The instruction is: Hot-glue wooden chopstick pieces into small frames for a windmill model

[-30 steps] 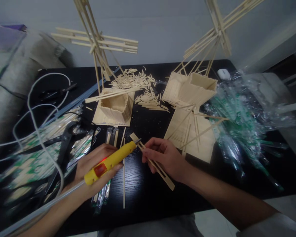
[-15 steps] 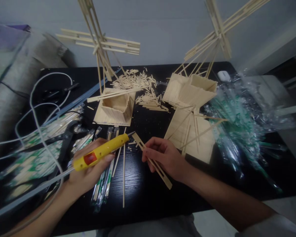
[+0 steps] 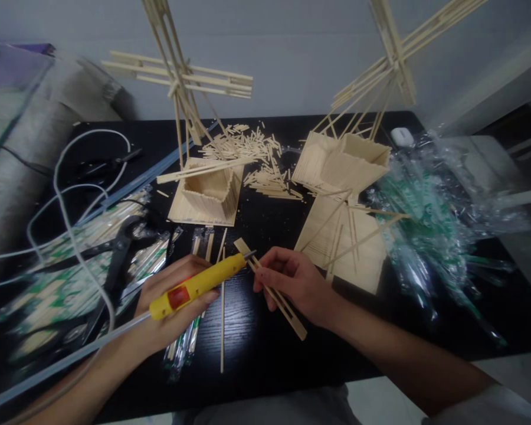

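Left hand: fingers closed around the yellow glue gun, with the nozzle tip touching the upper end of the stick frame. Right hand: fingers pinched on the frame's middle, holding it tilted over the counter. Wrapped chopsticks lie under the left hand. Beyond the left fingertips stands an open stick box; its interior appears empty. Beyond the right fingers stands a second stick box with long sticks rising from it; its contents cannot be determined.
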Action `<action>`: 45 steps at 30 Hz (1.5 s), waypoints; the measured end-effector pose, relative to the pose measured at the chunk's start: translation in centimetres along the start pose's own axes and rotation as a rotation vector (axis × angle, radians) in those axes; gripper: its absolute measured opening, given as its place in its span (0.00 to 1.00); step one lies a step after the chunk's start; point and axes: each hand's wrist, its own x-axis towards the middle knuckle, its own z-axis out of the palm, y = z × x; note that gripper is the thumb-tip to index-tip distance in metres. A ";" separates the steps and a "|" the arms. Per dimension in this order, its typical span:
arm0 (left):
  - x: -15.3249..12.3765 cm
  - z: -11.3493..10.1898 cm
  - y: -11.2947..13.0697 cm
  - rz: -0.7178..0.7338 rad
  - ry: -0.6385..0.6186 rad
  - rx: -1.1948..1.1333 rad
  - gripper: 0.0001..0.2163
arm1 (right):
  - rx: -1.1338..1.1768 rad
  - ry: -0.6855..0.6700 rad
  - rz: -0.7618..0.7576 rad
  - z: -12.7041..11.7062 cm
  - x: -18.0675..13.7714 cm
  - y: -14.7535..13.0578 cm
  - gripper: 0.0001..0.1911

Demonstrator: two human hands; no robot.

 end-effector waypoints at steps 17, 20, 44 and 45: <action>-0.4 0.1 -0.3 0.005 -0.016 0.001 0.01 | -0.015 0.010 -0.009 0.1 -0.1 -0.1 0.21; -0.7 0.2 -0.3 -0.023 -0.005 0.008 0.01 | -0.020 0.010 -0.006 0.1 -0.1 0.0 0.21; -0.9 -0.4 -0.4 -0.019 0.050 0.148 0.03 | -0.085 0.052 -0.042 0.6 -0.4 -0.2 0.21; -0.9 -0.2 -0.3 -0.017 0.051 0.136 0.03 | -0.085 0.053 -0.044 0.6 -0.4 -0.1 0.21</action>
